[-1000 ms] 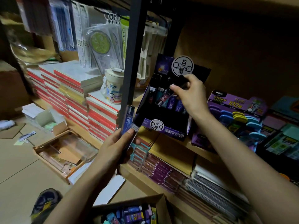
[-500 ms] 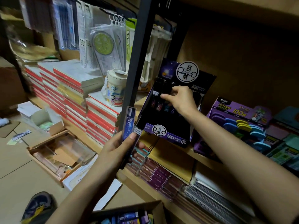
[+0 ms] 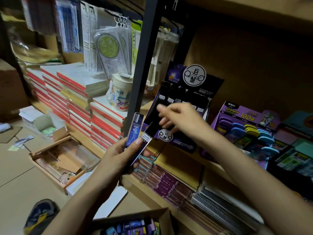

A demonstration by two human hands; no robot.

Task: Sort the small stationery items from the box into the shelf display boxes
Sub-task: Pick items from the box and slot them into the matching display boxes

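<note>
My left hand (image 3: 122,153) grips a fan of slim refill cases (image 3: 136,133), one blue with a constellation print and darker ones behind it, just left of the shelf post. The black and purple display box (image 3: 183,143) stands tilted on the wooden shelf, with a row of dark cases in its upper tier. My right hand (image 3: 181,120) hovers blurred in front of that box, fingers spread and holding nothing. The cardboard source box (image 3: 162,216) with several colourful cases sits at the bottom edge.
A black upright post (image 3: 144,65) divides the shelves. Red-edged notebook stacks (image 3: 101,119) and a white cup (image 3: 121,94) sit left. A purple eraser display (image 3: 245,128) stands right. Open trays (image 3: 64,160) and cartons lie on the floor.
My right hand placed a dark case into the display box's upper tier, then let go and drew back toward my left hand, empty. My left hand keeps its cases.
</note>
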